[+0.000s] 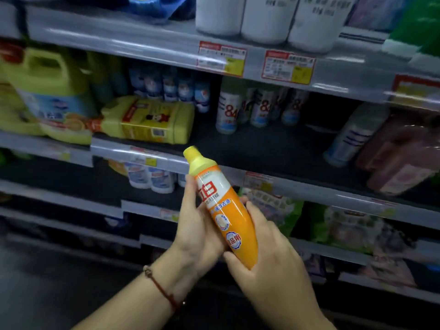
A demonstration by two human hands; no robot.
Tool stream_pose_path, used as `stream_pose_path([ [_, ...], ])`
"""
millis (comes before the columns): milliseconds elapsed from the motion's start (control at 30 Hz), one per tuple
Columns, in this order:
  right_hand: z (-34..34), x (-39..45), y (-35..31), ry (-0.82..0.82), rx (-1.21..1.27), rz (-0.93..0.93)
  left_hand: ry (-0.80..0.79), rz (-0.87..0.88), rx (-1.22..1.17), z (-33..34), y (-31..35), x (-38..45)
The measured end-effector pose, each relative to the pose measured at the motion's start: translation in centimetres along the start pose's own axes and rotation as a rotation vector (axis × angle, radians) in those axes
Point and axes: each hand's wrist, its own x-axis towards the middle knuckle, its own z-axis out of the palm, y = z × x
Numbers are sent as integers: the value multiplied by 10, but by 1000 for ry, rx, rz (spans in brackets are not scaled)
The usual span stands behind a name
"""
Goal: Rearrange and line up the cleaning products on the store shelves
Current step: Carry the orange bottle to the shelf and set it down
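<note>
- Store aisle, dim light; frame is motion-blurred toward the edges, so most labels are unreadable.
- Orange bottle (pixel 228 210) with a yellow cap sits centre frame, held in the air in front of the shelving, cap tilted toward 11 o'clock, base toward 5 o'clock.
- Left hand (pixel 200 225) wraps the bottle's upper and middle body from the 9 o'clock side, thumb laid over the label, fingers curled behind.
- Right hand (pixel 266 253) clamps round the base from 4 o'clock, thumb under the bottom end, fingers along the far side.
- Red cord bracelet (pixel 162 289) on the left wrist.
- Middle shelf (pixel 262 148): dark deck, grey front rail with clear price strips. It runs behind the bottle's cap.
- At 10 o'clock on that shelf, a yellow jug (pixel 147 120) lies on its side, cap end pointing to 9 o'clock.
- Further toward 9 o'clock, a large yellow handled jug (pixel 50 91) stands upright.
- Behind the fallen jug, a row of small blue-and-white bottles (pixel 169 86) at the shelf's back.
- At 1 o'clock, white bottles marked "84" (pixel 257 106) stand in a cluster.
- At 3 o'clock, a white bottle (pixel 352 136) leans against pinkish packs (pixel 400 158).
- Top shelf at 12 to 1 o'clock carries white tubs (pixel 264 17); red-framed price tags (pixel 289 66) on its rail.
- Lower shelf at 4 o'clock holds green packets (pixel 281 208).
</note>
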Motion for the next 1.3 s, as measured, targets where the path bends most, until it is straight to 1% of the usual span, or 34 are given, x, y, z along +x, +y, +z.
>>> stream_pose_path([
  [67, 10, 3, -2, -77, 119, 17, 19, 24, 29, -14, 4, -1],
  [167, 22, 13, -1, -211, 454, 110, -17, 58, 226, -25, 14, -8],
  [267, 43, 24, 2, -345, 745, 154, -100, 142, 577, -36, 20, -16],
  [333, 62, 28, 2, -373, 901, 137, -151, 215, 853, -43, 23, -22],
  [400, 77, 29, -4, -388, 1069, 130, -184, 244, 1078, -45, 32, -29],
  [467, 86, 31, -16, -408, 1171, 135, -172, 283, 1255, -48, 45, -34],
  [500, 88, 33, -22, -422, 1180, 135, -171, 305, 1302, -51, 53, -35],
  [567, 90, 39, -37, -448, 1156, 128, -187, 322, 1319, -61, 73, -35],
  [633, 90, 48, -59, -468, 1085, 99, -214, 320, 1270, -77, 98, -35],
  [733, 93, 65, -104, -425, 957, 60, -239, 332, 1236, -105, 147, -43],
  [867, 113, 94, -195, -301, 853, -48, -192, 423, 1220, -162, 230, -63],
  [933, 127, 109, -254, -267, 818, -133, -141, 472, 1208, -196, 281, -75],
  [1000, 139, 127, -308, -238, 791, -241, -127, 534, 1198, -223, 333, -87],
  [1133, 151, 166, -402, -210, 774, -390, -89, 643, 1091, -257, 427, -104],
  [1233, 149, 194, -458, -217, 739, -473, -48, 733, 998, -275, 482, -113],
  [1300, 150, 213, -493, -222, 704, -527, -29, 817, 981, -286, 515, -119],
])
